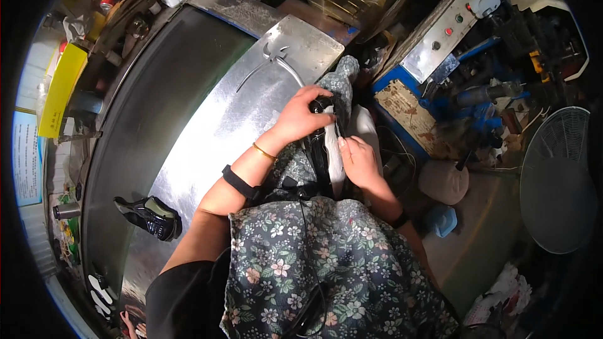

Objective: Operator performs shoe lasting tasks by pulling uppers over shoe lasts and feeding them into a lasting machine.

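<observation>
Over my lap I have a black shoe with a pale whitish underside (333,149), its length running toward me. My left hand (303,113) is closed round the shoe's far end, the thumb pressing near the pale part. Lower down, my right hand (359,162) is closed against the shoe's right edge, thumb and fingertips pinched there. Whether anything small sits between those fingertips is hidden. Just beyond my left hand, steel pincers (274,58) with long curved handles lie on the metal worktop (207,113). Another black shoe (151,216) rests by the worktop's left edge.
A dark conveyor belt (157,69) curves along the left. At the right stands a machine with a button panel (443,37). A pinkish jug (443,182), a blue container (441,220) and a large fan (559,179) are on that side. Another person's hand (130,325) shows at lower left.
</observation>
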Motion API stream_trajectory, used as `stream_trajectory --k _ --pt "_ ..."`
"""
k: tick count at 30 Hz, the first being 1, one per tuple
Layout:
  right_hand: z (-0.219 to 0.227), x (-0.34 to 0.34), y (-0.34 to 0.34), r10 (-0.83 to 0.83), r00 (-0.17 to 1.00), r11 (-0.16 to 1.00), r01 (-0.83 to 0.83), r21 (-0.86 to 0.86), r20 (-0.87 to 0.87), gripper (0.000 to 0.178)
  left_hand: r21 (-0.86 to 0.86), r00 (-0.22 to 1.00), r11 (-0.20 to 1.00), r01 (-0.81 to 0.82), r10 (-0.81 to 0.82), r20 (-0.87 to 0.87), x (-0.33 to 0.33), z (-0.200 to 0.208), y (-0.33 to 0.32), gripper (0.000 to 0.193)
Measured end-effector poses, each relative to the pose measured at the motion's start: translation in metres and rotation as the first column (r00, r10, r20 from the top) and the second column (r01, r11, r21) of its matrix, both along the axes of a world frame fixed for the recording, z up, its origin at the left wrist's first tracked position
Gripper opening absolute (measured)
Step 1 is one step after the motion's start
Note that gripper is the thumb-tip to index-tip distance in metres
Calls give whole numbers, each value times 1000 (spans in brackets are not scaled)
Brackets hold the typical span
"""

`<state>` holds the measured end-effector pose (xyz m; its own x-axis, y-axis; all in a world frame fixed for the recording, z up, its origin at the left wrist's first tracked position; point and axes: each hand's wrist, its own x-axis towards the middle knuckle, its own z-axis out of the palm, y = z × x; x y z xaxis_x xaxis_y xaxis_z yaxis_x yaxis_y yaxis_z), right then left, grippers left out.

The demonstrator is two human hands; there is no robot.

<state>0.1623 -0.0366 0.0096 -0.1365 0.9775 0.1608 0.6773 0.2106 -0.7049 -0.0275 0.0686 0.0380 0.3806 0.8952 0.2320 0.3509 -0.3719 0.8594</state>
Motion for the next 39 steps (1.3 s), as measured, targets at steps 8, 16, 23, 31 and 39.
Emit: stream_trajectory --k 8,16,23,31,39 --pt "-9 -27 14 -559 647 634 -71 -770 -519 63 -454 888 834 313 -89 450 -5 -22 -13 42" --pt "-3 -29 19 18 944 998 0 -55 331 39 -442 901 841 312 -114 418 -6 -37 -7 43" --pt "-12 -18 26 -120 980 957 157 -242 161 33 -561 938 779 281 -100 331 7 -20 -3 36" --pt "-14 -11 -25 -248 891 846 9 -532 -380 58 -657 924 703 272 1 383 17 -10 -9 37" --pt "88 141 -23 300 893 925 -358 -125 -336 67 -66 667 819 570 -415 619 105 75 -71 53"
